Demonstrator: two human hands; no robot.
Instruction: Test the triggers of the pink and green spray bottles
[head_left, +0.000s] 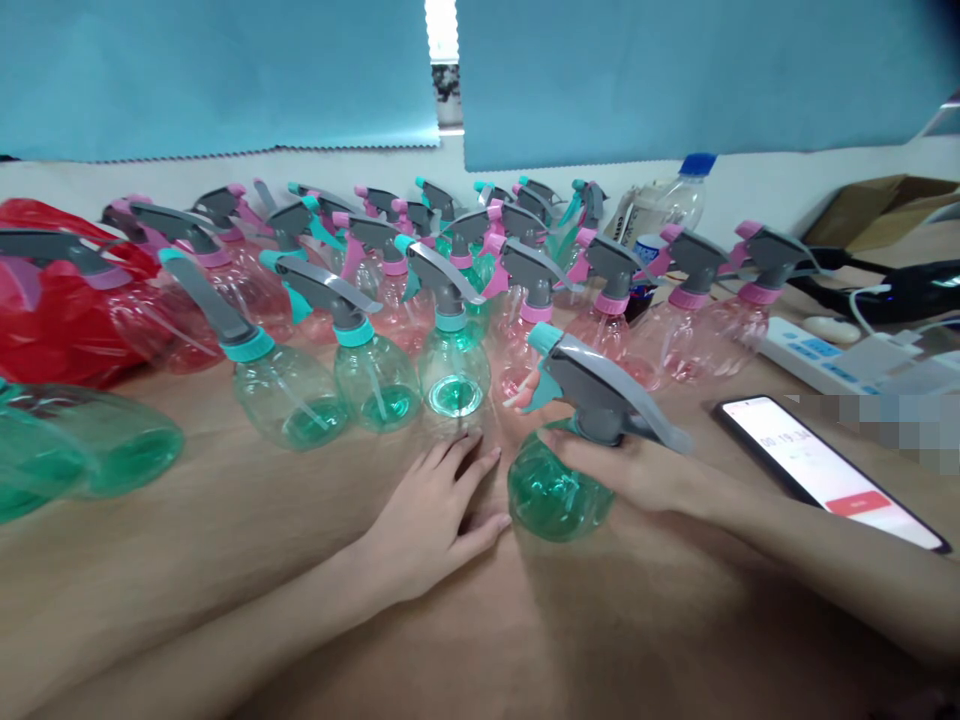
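The right hand holds the green spray bottle by its neck, near the front of the tabletop; its fingers are curled around, with fingertips beside the trigger. The left hand rests flat, its fingers a little spread, pinching nothing. I cannot tell whether the bottle base touches down. In my judgement, this is a holding step, and moving the bottle calls for keeping clear of the turquoise-collared bottles behind.
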